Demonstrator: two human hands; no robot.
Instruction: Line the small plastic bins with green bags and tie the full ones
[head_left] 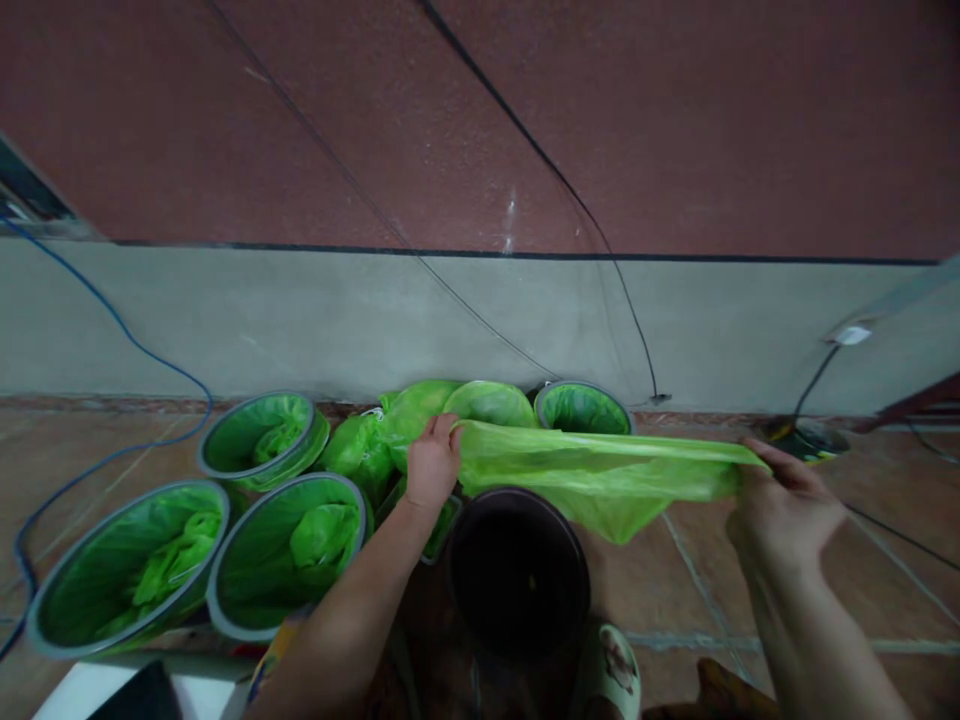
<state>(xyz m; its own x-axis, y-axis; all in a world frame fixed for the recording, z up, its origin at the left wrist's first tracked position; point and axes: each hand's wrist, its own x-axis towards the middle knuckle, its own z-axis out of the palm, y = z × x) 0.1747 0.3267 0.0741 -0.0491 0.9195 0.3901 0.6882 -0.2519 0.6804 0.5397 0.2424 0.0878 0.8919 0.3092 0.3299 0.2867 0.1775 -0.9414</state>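
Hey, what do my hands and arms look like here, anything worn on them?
Left hand and right hand are gloveless, and both forearms are bare where visible. Yellow and blue patterned cloth shows beside the left forearm; I can't tell whether it's a sleeve.

The person holds both hands well apart at nearly the same height, the left hand (pixel 433 462) with fingers curled closed, the right hand (pixel 789 508) pinching; the bare left forearm (pixel 356 610) slants up rightward, the bare right forearm (pixel 821 635) up leftward
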